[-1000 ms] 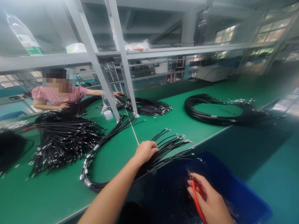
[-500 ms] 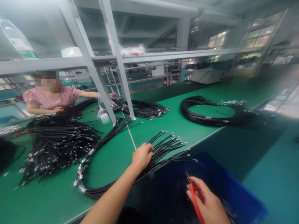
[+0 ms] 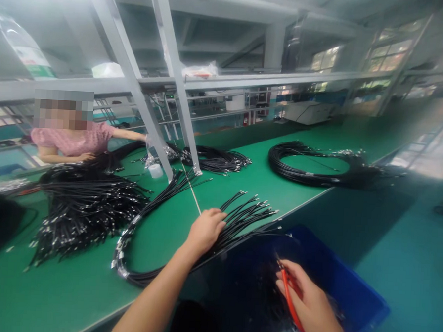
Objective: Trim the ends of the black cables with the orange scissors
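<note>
My left hand (image 3: 205,232) is closed round a bundle of black cables (image 3: 241,221) at the bench's front edge. Their metal-tipped ends fan out to the right of the hand, and the bundle's other part curves back to the left in a loop. My right hand (image 3: 311,297) grips red-handled cutting pliers (image 3: 290,297) by the handles. The pliers' tips point up and away from me, below the cable ends and apart from them. Under that hand is a blue bin (image 3: 363,297) with clear scraps in it.
On the green bench (image 3: 69,297) lie a large cable pile (image 3: 93,204), a coiled cable bundle (image 3: 302,175) and another bundle (image 3: 222,158) behind a shelf post (image 3: 189,110). A white cup-like item (image 3: 155,171) stands near the post. Opposite sits a person in pink (image 3: 74,141).
My left hand has shifted slightly left along the cables. The right hand with the pliers stays nearly in place. The person opposite has drawn an outstretched hand back a little.
</note>
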The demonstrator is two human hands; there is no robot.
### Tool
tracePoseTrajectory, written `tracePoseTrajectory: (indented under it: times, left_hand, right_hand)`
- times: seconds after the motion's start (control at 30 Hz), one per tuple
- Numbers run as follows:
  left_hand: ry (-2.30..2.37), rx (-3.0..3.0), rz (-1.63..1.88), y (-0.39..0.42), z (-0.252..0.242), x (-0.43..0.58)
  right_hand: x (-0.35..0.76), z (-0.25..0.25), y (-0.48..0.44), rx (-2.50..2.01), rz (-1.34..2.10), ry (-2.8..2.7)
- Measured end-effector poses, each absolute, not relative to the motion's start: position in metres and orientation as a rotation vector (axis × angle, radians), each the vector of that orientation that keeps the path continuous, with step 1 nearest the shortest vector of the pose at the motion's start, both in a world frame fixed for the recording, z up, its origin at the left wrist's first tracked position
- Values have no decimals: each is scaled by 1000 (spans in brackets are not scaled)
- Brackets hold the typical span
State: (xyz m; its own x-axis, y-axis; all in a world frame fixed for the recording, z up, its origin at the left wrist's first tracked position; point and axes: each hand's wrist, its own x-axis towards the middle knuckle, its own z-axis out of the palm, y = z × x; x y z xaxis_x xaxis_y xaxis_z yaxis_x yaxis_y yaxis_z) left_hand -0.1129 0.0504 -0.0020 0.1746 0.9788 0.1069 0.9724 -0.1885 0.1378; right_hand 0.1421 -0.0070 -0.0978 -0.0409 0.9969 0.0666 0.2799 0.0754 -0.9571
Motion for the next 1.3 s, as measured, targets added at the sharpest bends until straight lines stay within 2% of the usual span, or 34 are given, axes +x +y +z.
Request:
tracePoseTrajectory:
  times: [0.13,0.23,0.37,0.5,0.63,0.83,0.9,0.97,1.03,1.1,1.3]
  left_hand:
    - [1814,2373,79,-2,-13,-90]
    - [1671,2307,-244,-45,-57,-64]
    - [1806,2107,-566,-67,-107,-63]
    - [1799,1983,-698,-63,-107,-67]
    - [1808,2090,-480,-57,-74,-42]
    - [1973,2188,100,-54,-15,-12]
    - [1988,2155,348,-59,-7,-9]
    - [1941,2131,534,-67,-7,-6]
    - [1884,2148,573,-75,-14,-4]
    - [1853,2166,529,-81,-21,-3]
    - [1800,2125,332,-78,-19,3]
  right_hand:
    - [171,-117,-4,-1429,1159,-1356]
    - [180,-136,-12,-1478,1189,-1196]
    - [174,-147,-36,-1515,1145,-1115]
    - [166,-135,-43,-1511,1177,-1122]
    - [159,-106,-36,-1411,1184,-1076]
    - [169,-67,-55,-1274,819,-769]
    - [176,-66,-61,-1175,921,-651]
    - [183,-69,-61,-1058,1181,-522]
    - [185,-76,-55,-974,1417,-390]
    - [183,-81,-45,-925,1512,-314]
    - [164,-66,-39,-888,1432,-419]
